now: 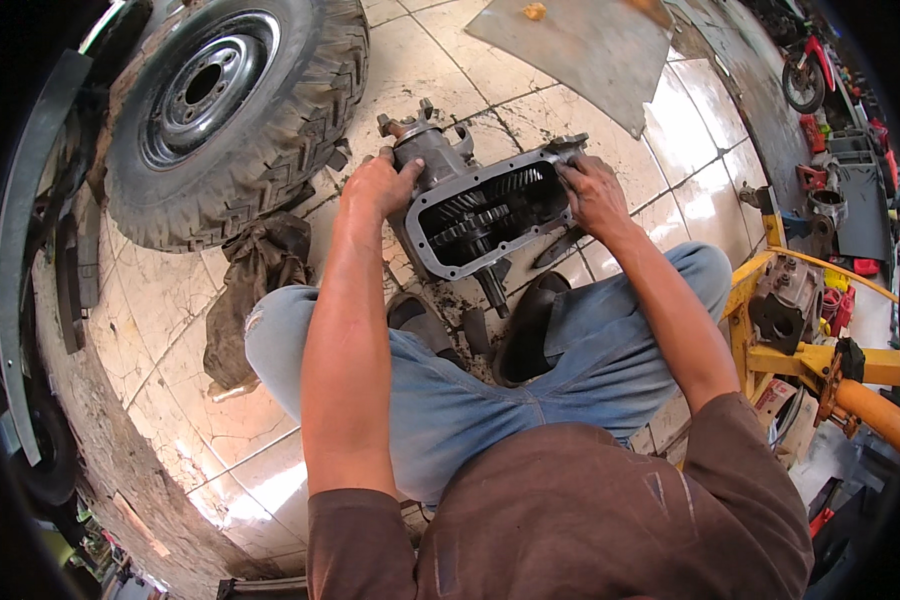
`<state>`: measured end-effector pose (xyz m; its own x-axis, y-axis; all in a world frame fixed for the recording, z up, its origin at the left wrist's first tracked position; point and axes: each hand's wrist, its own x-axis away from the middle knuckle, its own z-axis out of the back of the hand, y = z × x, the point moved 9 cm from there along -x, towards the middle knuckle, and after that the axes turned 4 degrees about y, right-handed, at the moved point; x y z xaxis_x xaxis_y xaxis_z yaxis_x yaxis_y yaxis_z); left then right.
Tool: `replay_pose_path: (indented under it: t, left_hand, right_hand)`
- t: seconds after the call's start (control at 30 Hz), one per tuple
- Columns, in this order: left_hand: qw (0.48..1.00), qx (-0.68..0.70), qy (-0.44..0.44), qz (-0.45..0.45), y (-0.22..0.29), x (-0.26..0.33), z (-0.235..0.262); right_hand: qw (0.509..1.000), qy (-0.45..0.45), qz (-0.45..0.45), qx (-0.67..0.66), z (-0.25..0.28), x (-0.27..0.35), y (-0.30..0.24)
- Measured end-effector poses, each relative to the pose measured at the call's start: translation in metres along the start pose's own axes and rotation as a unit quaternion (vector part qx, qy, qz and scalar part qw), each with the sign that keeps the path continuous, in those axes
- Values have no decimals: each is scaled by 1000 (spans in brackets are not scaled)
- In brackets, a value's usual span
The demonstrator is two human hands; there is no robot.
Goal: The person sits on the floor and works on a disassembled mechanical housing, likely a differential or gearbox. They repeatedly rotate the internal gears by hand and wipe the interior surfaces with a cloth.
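Observation:
A grey metal gearbox [440, 267] rests on the tiled floor between my feet, its long open side facing up toward me. Inside the bolt-holed rim, dark toothed gears [470, 226] show on their shafts. A splined shaft [492, 290] juts out from the near side. My left hand [375, 187] grips the round neck at the far left, thumb on top, below a yoke [425, 112]. At the opposite end, my right hand [592, 195] is closed over the housing's right edge, beside a flange [570, 143]. Some fingertips of both hands are hidden behind the metal.
A large knobbly tyre on a black wheel [315, 120] lies at the far left, with a dark rag [260, 270] near it. A flat metal sheet [580, 50] covers tiles ahead. On the right stands a yellow frame [760, 290] holding a metal part [788, 300].

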<state>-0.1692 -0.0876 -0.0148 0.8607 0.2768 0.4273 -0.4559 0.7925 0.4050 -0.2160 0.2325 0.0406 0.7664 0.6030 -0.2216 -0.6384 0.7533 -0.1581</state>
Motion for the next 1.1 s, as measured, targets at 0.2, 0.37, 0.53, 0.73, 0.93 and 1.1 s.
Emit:
replay_pose_path:
  t: [0.2,0.37,0.53,0.73,0.93,1.1]
  left_hand:
    - [1000,11,-6,-9,1,2,-2]
    - [1000,9,20,-17,3,6,3]
    - [999,28,6,-17,6,6,2]
    - [999,0,30,-21,1,3,2]
    - [1000,18,20,-12,3,6,1]
    - [999,-12,24,-24,7,5,0]
  right_hand:
    - [1000,12,24,2,5,0,-1]
    - [999,5,46,2,6,6,-1]
    - [1000,-17,14,9,1,-2,0]
    - [999,-8,45,7,5,16,-4]
    - [1000,-18,2,16,-1,-8,-4]
    - [999,16,47,8,10,14,-8]
